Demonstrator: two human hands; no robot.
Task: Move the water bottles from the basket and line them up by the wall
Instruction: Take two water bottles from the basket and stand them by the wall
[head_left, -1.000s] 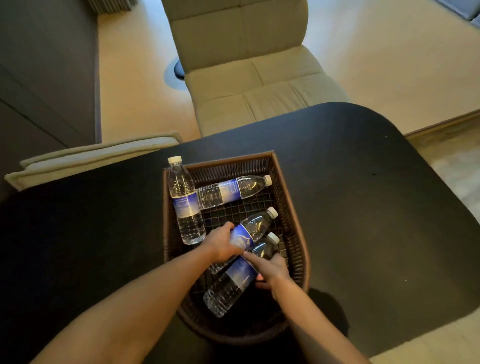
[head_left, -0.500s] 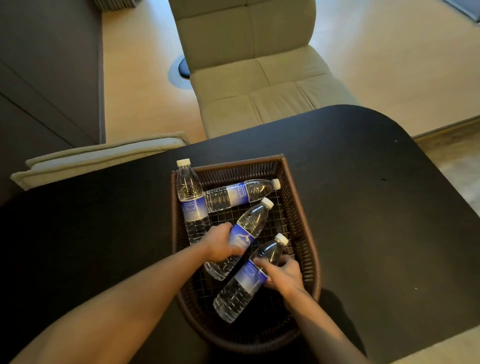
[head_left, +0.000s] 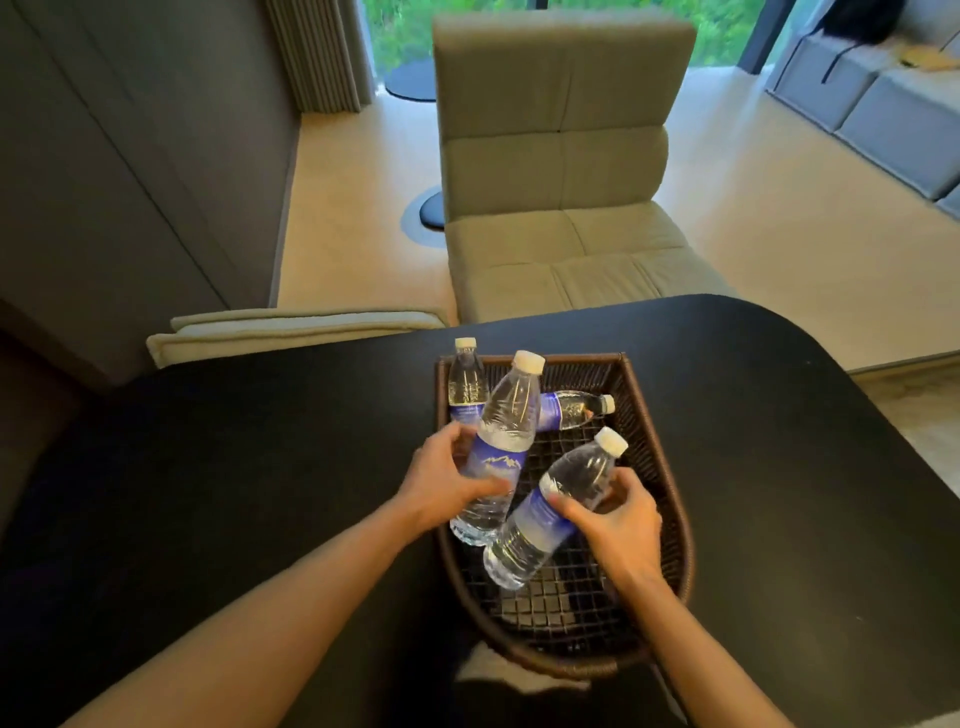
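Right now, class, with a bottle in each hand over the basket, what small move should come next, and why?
Probably lift both clear of the basket rim: the left hand and right hand each grip a tilted bottle, left bottle, right bottle, still above the weave.

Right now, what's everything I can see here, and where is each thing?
water bottles: four, clear with blue labels and white caps; one in the left hand, one in the right hand, one upright at the basket's far left corner, one lying at its far end
basket: one, dark brown woven, on the table
table: one, black
chair: one, beige, beyond the table
sofa: one, grey, far right
left hand: grip closed on a bottle
right hand: grip closed on a bottle
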